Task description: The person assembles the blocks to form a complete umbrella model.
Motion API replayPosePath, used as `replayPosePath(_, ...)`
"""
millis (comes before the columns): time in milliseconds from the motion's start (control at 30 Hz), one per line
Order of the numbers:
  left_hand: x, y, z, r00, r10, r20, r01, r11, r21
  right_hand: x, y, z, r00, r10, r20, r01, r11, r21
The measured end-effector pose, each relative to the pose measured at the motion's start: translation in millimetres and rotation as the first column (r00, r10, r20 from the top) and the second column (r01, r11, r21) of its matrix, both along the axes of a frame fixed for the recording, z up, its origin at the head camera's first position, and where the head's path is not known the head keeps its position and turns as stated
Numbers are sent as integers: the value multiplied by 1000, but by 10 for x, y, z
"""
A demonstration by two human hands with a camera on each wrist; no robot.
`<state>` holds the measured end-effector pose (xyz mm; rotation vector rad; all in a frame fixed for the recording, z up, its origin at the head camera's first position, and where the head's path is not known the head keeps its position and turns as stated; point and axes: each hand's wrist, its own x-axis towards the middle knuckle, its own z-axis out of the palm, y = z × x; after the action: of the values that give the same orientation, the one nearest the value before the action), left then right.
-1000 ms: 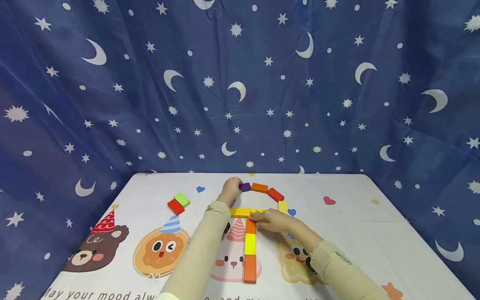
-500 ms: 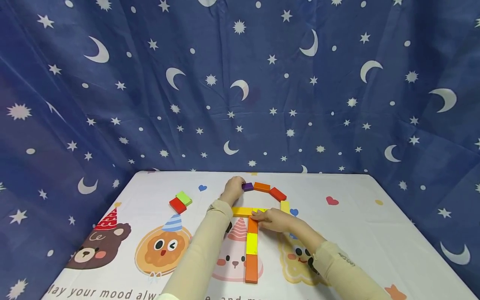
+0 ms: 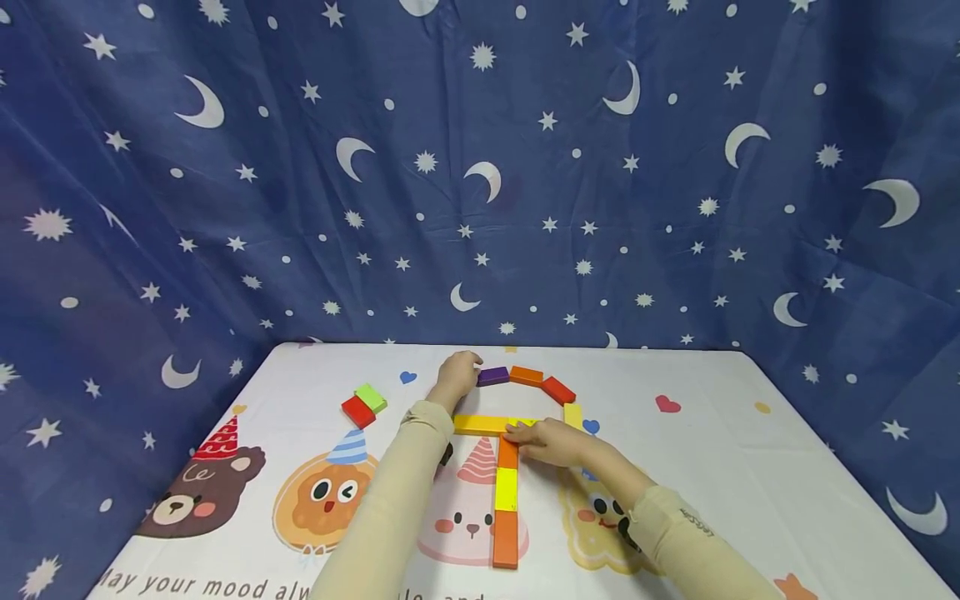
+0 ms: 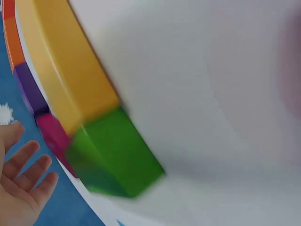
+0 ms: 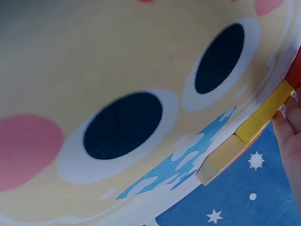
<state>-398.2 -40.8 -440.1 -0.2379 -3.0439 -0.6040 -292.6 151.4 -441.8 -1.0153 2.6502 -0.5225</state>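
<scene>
Flat coloured blocks lie on the table in an arch over a crossbar and stem. My left hand (image 3: 456,377) is at the arch's left end, beside the purple block (image 3: 492,377). In the left wrist view its fingers (image 4: 29,167) are spread and loosely bent, with nothing between them, near a magenta block (image 4: 55,141). A green block (image 4: 117,153) sits at the end of the long yellow block (image 4: 77,61). My right hand (image 3: 551,442) rests its fingertips at the crossbar's yellow block (image 5: 264,112), above the orange stem block (image 3: 507,452).
An orange block (image 3: 527,376), a red block (image 3: 558,389) and a pale yellow block (image 3: 572,414) continue the arch rightward. A loose red block (image 3: 358,412) and a lime green block (image 3: 371,397) lie to the left. A blue curtain (image 3: 525,167) hangs behind the table.
My left hand has drawn back slightly to the left, and more of the purple block shows. My right hand stays at the crossbar. The head view has shifted a little.
</scene>
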Motion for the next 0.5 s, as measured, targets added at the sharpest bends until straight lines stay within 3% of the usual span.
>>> replayPosePath(267,82,-173,12,997,4,72,-2,1000,-21,22,11,-6,1000,3,-10,-3,1000,-6)
replayPosePath(500,114,-209,-9,999,0,46,1,999,-34,15,-19,0,1000,-3,-1,3,1000,-15)
